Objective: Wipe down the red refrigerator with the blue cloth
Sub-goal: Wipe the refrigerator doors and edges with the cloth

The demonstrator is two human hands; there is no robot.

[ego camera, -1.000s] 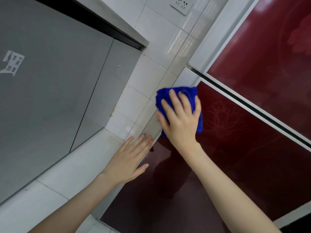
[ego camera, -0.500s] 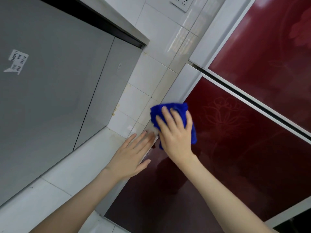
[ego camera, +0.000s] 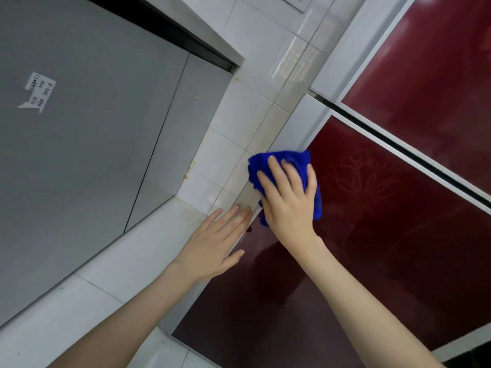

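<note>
The red refrigerator (ego camera: 385, 235) fills the right side, glossy dark red with a faint flower pattern and white trim. A bunched blue cloth (ego camera: 276, 162) lies against the left edge of its lower door. My right hand (ego camera: 288, 203) presses flat on the cloth with fingers spread and fairly straight. My left hand (ego camera: 215, 245) rests flat, fingers straight, on the refrigerator's white side edge just left of and below the cloth.
A grey cabinet (ego camera: 93, 155) with a white sticker (ego camera: 37, 92) stands at the left. White wall tiles (ego camera: 239, 123) run between it and the refrigerator, with a wall socket (ego camera: 296, 2) at the top. A black gap (ego camera: 414, 152) separates the two red doors.
My right hand slid the cloth down the door's left edge, then back up slightly. My left hand stayed in about the same place on the white edge.
</note>
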